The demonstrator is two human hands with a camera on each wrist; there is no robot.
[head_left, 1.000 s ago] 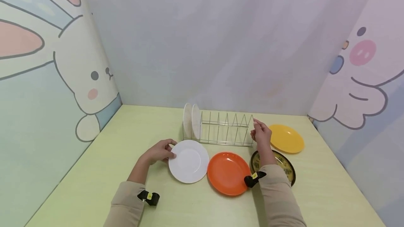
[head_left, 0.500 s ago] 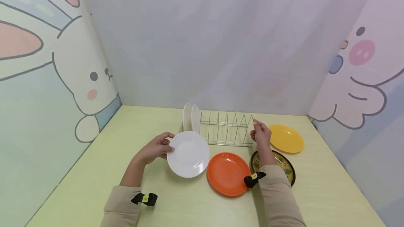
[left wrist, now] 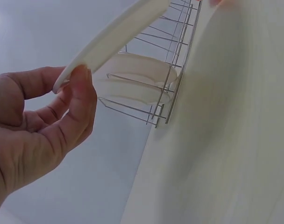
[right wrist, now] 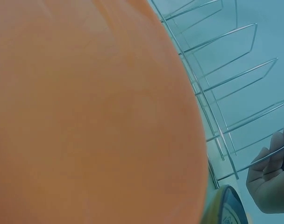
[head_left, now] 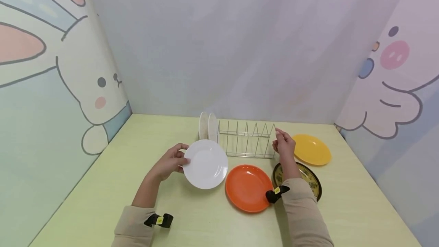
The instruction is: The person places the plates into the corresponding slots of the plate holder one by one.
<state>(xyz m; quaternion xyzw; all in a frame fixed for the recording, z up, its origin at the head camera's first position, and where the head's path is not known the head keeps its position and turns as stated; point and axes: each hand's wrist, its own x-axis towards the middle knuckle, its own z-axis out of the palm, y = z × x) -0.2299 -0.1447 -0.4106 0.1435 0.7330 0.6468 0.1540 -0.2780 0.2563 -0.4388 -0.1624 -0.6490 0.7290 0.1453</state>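
Observation:
My left hand (head_left: pixel 169 163) pinches a white plate (head_left: pixel 205 164) at its left rim, thumb on the upper face. In the left wrist view the plate (left wrist: pixel 111 37) is tilted and raised, casting a shadow on the table. Behind it stands a wire dish rack (head_left: pixel 250 156), with two white plates (head_left: pixel 213 125) upright in the slots at its left end. My right hand (head_left: pixel 285 148) grips the rack's right end wire with curled fingers; the right wrist view shows that hand (right wrist: pixel 268 182) at the end loop.
An orange plate (head_left: pixel 248 188) lies flat before the rack and fills much of the right wrist view. A dark-rimmed patterned plate (head_left: pixel 308 178) lies partly under my right forearm. Beyond it is a yellow plate (head_left: pixel 312 149). A grey backdrop (head_left: pixel 233 48) rises behind the table.
My left hand has lifted the white plate off the table and tipped it up, overlapping the rack's lower left corner. The right hand has stayed on the rack.

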